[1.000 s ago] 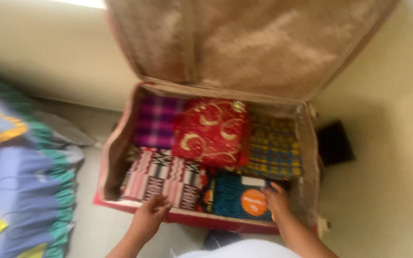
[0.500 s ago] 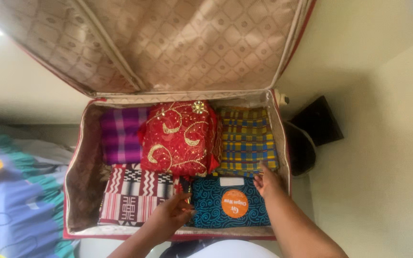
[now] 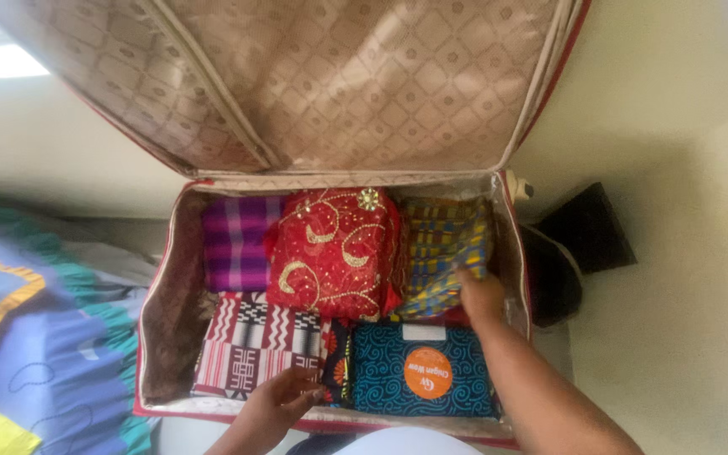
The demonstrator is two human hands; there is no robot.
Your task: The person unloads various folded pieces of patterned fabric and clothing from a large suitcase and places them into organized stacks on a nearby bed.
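An open red suitcase [image 3: 158, 329] with a beige quilted lid [image 3: 364, 84] holds folded fabrics. My right hand [image 3: 479, 295] grips the near edge of the yellow-and-blue checked cloth [image 3: 444, 244] at the back right and lifts it. My left hand [image 3: 275, 403] rests on the pink, black and white patterned cloth [image 3: 254, 341] at the front left, fingers apart. A red cloth with gold embroidery [image 3: 334, 253] lies on top in the middle. Behind it to the left is a purple plaid cloth [image 3: 236, 244]. A blue swirl-print cloth with an orange round label [image 3: 423, 379] fills the front right.
A bed with a blue, green and yellow frilled cover [image 3: 35, 337] stands to the left of the suitcase. A dark bag [image 3: 587, 227] sits against the cream wall on the right. Pale floor shows around the case.
My right hand moved from the blue cloth's corner up to the checked cloth and took hold of its edge, rumpling it. My left hand slid back toward the front rim.
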